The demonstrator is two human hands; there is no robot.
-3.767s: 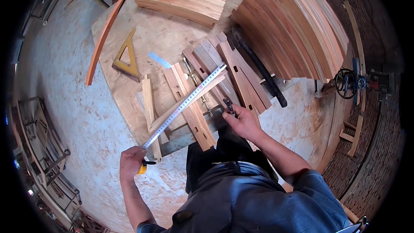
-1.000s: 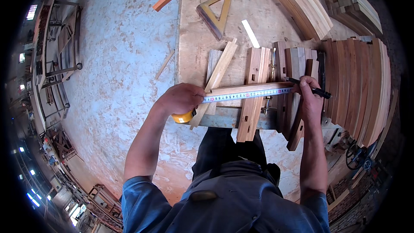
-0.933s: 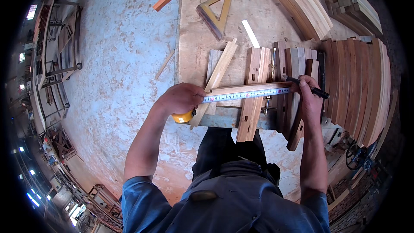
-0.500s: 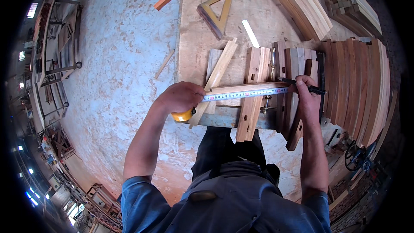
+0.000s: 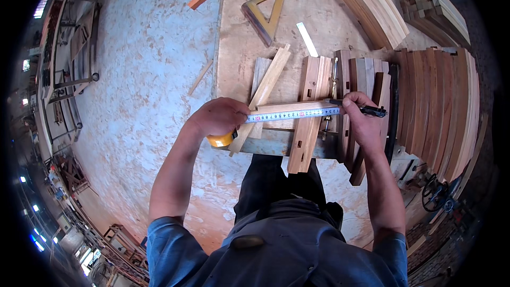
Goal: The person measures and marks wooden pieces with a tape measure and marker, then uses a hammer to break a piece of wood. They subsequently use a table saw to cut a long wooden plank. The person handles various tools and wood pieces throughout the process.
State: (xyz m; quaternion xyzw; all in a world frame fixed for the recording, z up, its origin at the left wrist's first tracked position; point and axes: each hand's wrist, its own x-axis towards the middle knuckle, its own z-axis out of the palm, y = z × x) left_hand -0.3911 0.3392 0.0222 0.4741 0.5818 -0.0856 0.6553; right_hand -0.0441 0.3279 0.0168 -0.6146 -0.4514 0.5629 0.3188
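Observation:
A tape measure's white blade (image 5: 289, 115) is drawn out across the bench, along the near edge of a narrow wooden strip (image 5: 292, 107). My left hand (image 5: 219, 117) is closed at the strip's left end, holding the tape measure; its yellow case (image 5: 221, 140) shows below my palm. Toward the right end of the blade, my right hand (image 5: 364, 119) grips a black pen (image 5: 372, 110), tip pointing left over the strip. Whether those fingers also touch the blade is hard to see. Beneath the strip lie mortised wooden pieces (image 5: 300, 146), jutting over the bench's front edge.
A yellow-framed triangular square (image 5: 269, 13) and a white strip (image 5: 307, 40) lie farther back on the bench (image 5: 239, 37). Curved boards are stacked at the right (image 5: 435, 106) and far right (image 5: 366, 5). A thin slat (image 5: 263, 95) slants beside my left hand.
My right hand has slid left along the strip with the pen, and the pen tip now sits farther left. My left hand stays at the strip's left end.

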